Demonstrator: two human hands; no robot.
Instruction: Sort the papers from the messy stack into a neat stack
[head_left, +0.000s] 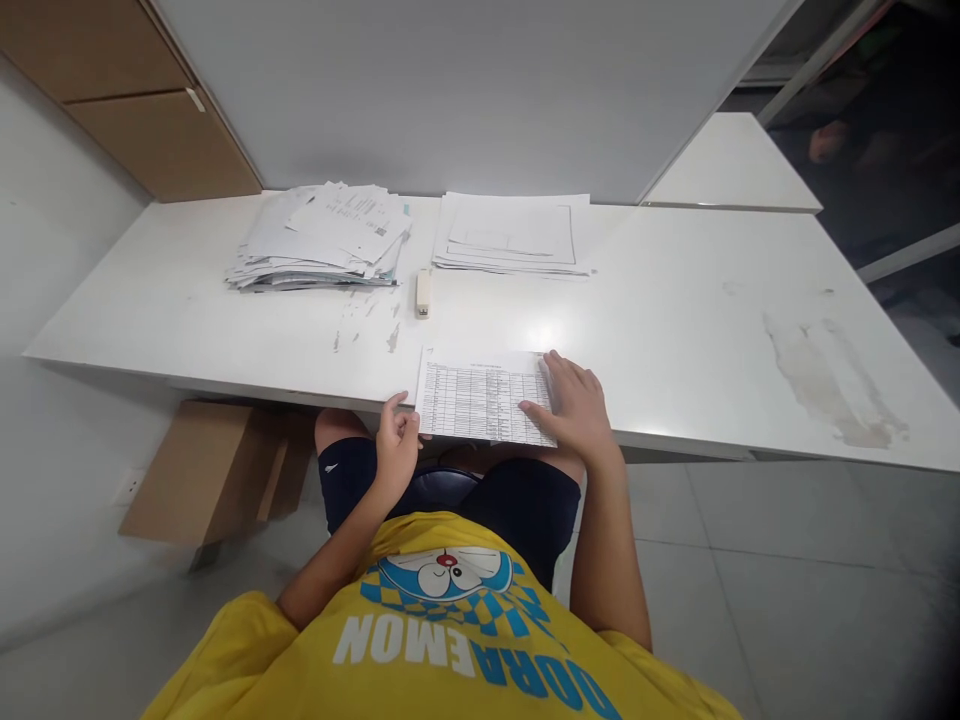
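A printed table sheet (480, 400) lies at the front edge of the desk, its lower part reaching over that edge. My right hand (576, 405) rests on the sheet's right side, thumb stretched across the print and the other fingers along the right edge near the top corner. Beside the lower left corner is my left hand (397, 440), with its fingers loosely bent and the index finger apart from the thumb. I see nothing held in it; whether a fingertip touches the sheet's edge is hard to make out. A cream-coloured stapler-like object (423, 294) lies beyond the sheet.
On the white desk (675, 330), a thick, uneven pile of papers (322, 240) sits at the back left. A flatter stack of sheets (514, 235) lies at the back middle, against a grey panel (465, 100). Below the desk stands a cardboard box (195, 470).
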